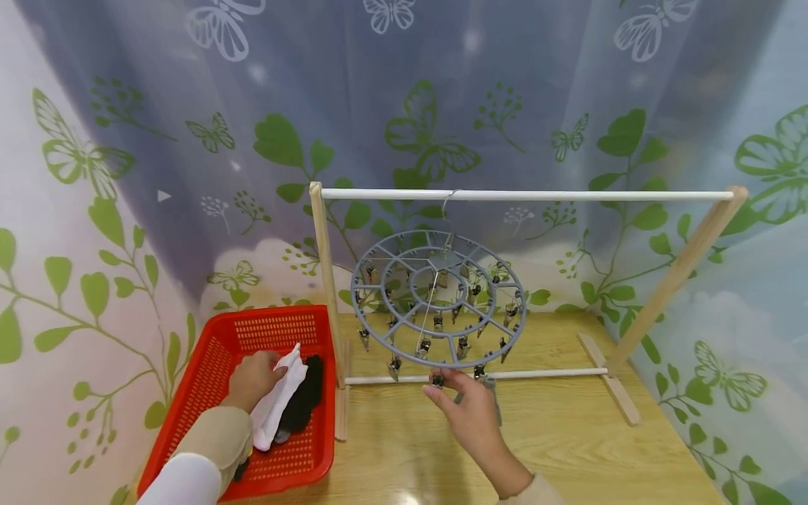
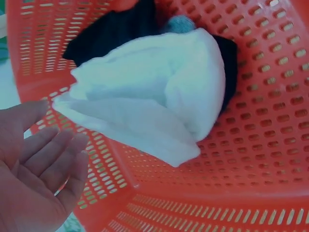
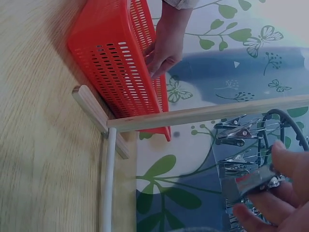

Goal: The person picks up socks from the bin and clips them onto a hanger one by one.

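Observation:
A white cloth (image 1: 280,400) lies in the red basket (image 1: 214,393), partly over a dark cloth (image 1: 305,403). My left hand (image 1: 252,379) is at its upper left edge; in the left wrist view the hand (image 2: 41,164) has its fingers loosely spread beside a corner of the white cloth (image 2: 145,96), gripping nothing. At the front rim of the round grey clip hanger (image 1: 379,344), my right hand (image 1: 470,414) pinches a metal clip (image 1: 438,380) between thumb and fingers. In the right wrist view this hand (image 3: 280,193) holds the clip (image 3: 258,182). A grey item (image 1: 494,401) hangs partly behind the hand.
The hanger hooks over the white rail (image 1: 536,196) of a wooden stand, whose left post (image 1: 325,273) rises beside the basket. A lower white bar (image 1: 543,374) crosses behind the right hand. Several clips dangle from the rings, and a patterned curtain (image 1: 505,91) covers the back.

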`<action>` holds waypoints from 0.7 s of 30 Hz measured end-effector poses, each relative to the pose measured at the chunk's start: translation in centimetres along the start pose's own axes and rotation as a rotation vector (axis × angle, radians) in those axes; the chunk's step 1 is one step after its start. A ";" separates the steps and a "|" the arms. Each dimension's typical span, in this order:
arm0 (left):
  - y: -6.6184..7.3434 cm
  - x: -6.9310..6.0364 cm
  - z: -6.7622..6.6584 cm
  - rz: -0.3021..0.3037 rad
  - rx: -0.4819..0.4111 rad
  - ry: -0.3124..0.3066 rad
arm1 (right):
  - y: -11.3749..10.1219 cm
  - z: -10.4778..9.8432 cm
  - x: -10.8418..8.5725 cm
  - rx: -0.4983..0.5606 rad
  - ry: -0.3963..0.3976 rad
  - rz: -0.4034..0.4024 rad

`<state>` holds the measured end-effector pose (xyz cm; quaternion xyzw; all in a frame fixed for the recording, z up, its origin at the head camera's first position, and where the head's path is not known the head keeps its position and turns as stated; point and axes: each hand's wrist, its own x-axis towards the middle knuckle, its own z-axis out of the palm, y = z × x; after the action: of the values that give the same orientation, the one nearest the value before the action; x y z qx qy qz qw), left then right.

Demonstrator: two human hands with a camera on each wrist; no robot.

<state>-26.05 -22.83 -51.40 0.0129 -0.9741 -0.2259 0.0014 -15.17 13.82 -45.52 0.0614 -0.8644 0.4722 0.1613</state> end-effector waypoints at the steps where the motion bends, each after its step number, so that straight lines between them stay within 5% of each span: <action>1: -0.1 0.0 0.1 0.004 0.010 -0.012 | 0.1 0.0 0.0 0.000 -0.009 -0.005; 7: -0.2 -0.1 0.6 -0.002 0.047 -0.060 | 0.1 0.1 0.3 0.037 -0.069 -0.034; 21: 0.9 0.2 2.2 -0.012 0.077 -0.128 | -0.2 -0.1 0.3 0.102 -0.071 -0.009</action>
<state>-26.34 -21.06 -53.01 0.0042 -0.9801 -0.1885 -0.0628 -15.35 13.84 -45.22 0.0900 -0.8442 0.5122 0.1295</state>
